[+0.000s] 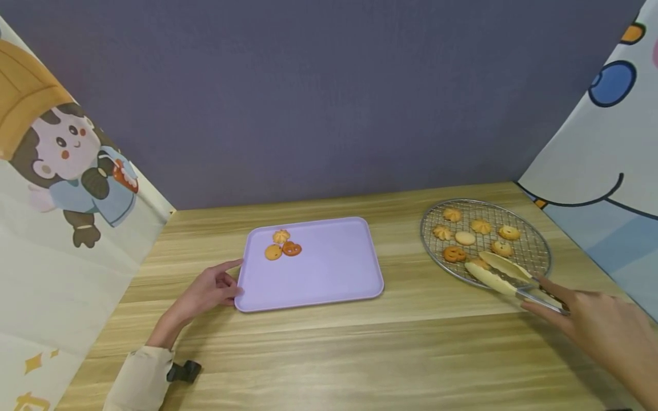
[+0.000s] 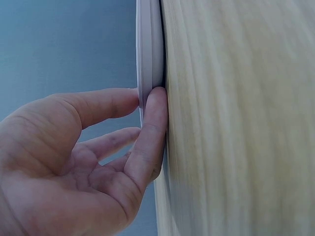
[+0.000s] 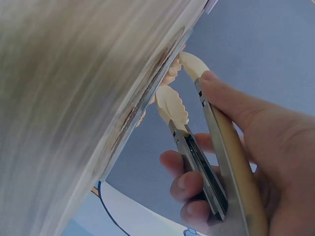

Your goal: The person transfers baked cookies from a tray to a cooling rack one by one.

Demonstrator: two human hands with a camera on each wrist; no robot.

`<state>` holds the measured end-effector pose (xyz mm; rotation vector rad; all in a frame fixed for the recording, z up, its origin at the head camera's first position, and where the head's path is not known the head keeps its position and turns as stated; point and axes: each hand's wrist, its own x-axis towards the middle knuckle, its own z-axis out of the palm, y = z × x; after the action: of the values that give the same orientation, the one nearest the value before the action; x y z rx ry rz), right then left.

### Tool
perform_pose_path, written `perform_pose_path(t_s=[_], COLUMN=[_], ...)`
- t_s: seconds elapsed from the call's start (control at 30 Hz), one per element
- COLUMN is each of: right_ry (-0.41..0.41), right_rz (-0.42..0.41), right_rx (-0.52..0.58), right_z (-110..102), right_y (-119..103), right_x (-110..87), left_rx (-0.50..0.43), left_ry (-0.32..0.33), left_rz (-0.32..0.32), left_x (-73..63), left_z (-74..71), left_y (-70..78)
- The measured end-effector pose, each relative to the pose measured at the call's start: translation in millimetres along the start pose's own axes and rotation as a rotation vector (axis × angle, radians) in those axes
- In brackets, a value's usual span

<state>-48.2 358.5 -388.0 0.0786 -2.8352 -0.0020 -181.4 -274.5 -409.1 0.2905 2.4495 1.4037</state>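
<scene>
My left hand [image 1: 208, 290] holds the left edge of a lilac tray [image 1: 329, 268], thumb and finger at its rim in the left wrist view. On the tray lie a flower-shaped cookie [image 1: 281, 236], a round cookie [image 1: 273, 252] and a pretzel-shaped cookie [image 1: 292, 248]. My right hand [image 1: 601, 314] grips metal tongs with cream scalloped ends [image 1: 490, 278]. Those tips stand apart over a round wire rack [image 1: 532, 251], around a cookie [image 1: 481, 263] partly hidden by them. Whether they touch it, I cannot tell. Near the tips rests a pretzel-shaped cookie [image 1: 454, 254].
Several more cookies are spread over the rack, among them a plain round one [image 1: 465, 238]. Tray and rack stand apart on a wood-grain table [image 1: 360, 354]. A dark grey wall [image 1: 329, 103] closes the back; printed panels flank both sides.
</scene>
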Motion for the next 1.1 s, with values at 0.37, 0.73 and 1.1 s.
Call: perform_pose_path(t_s=[0.37,0.73,1.1], right_ry=[0.021,0.015,0.206], right_rz=[0.001,-0.087,-0.356], right_rx=[0.003,0.030,0.022], right_z=[-4,-10,-8], right_y=[-4,-23,-59], right_x=[0.2,10.6,38.4], left_rx=[-0.001,0.010,0.022], left_ry=[0.003,-0.003,0.000], left_rz=[-0.006,-0.014,-0.008], left_x=[0.1,-0.3,1.0], left_z=[-0.2,-0.3,-0.9], left_y=[-1.3,-1.3,-2.4])
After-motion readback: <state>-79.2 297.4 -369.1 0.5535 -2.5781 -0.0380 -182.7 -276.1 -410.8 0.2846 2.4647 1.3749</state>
